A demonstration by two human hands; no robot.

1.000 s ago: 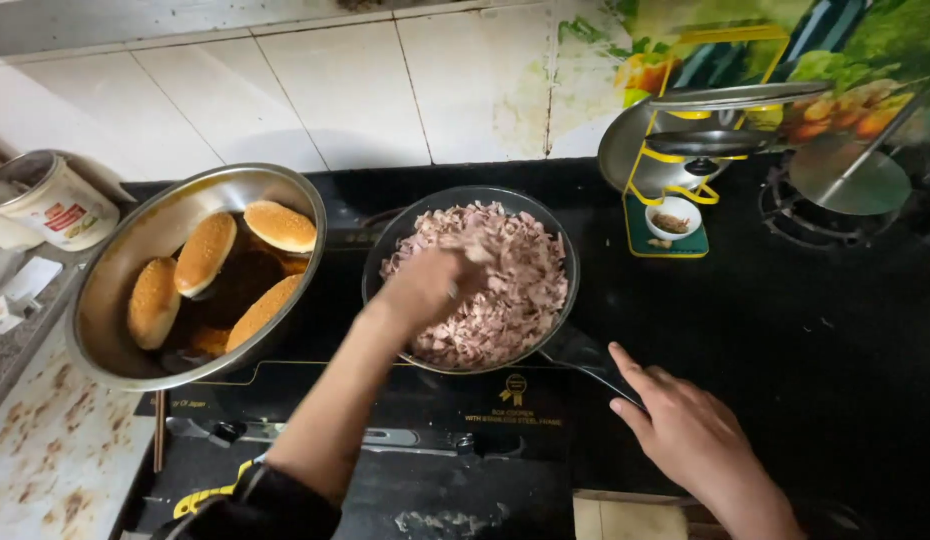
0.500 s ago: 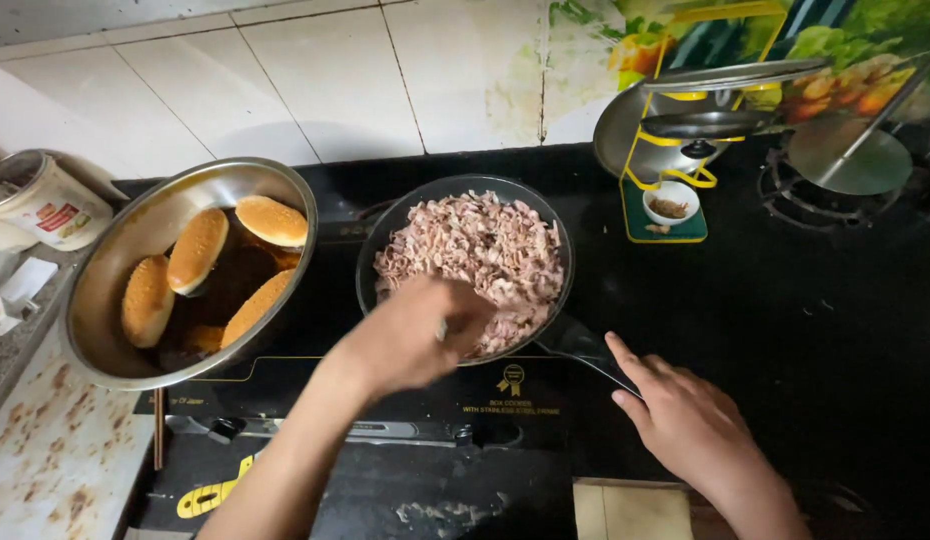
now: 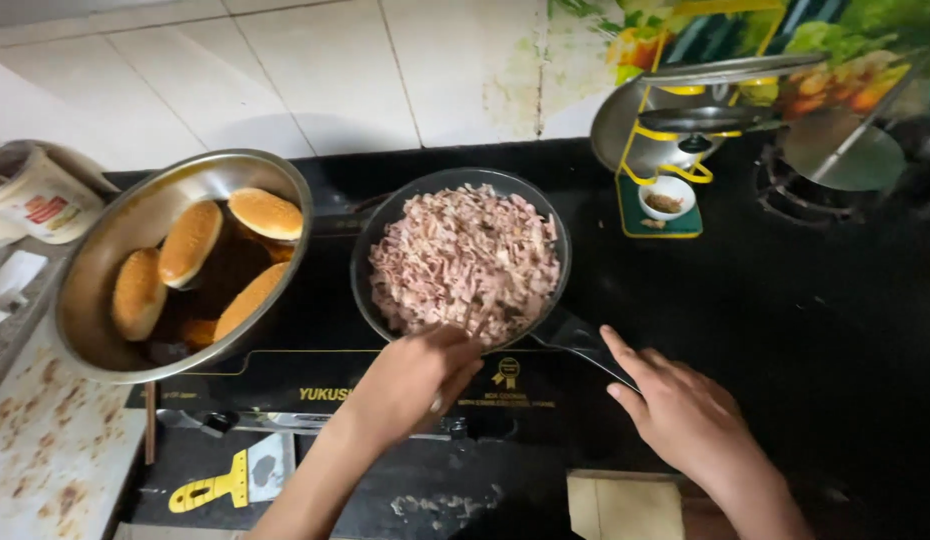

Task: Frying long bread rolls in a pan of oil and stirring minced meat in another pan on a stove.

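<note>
Left hand (image 3: 410, 380) pinches chopsticks (image 3: 480, 318) in the pan's (image 3: 385, 225) meat (image 3: 465, 260); right hand (image 3: 685, 415), fingers loosely spread, touches the pan handle (image 3: 585, 340).

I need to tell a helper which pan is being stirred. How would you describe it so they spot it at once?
On the black cooktop, look just right of the big steel bowl of buns. The dark round frying pan there is heaped with chopped pinkish meat, unlike the bowl, and the left hand reaches into its near edge.

Single head view — looks steeply down, close over stovetop (image 3: 805, 330) — facing tiled wall (image 3: 315, 70).
</note>
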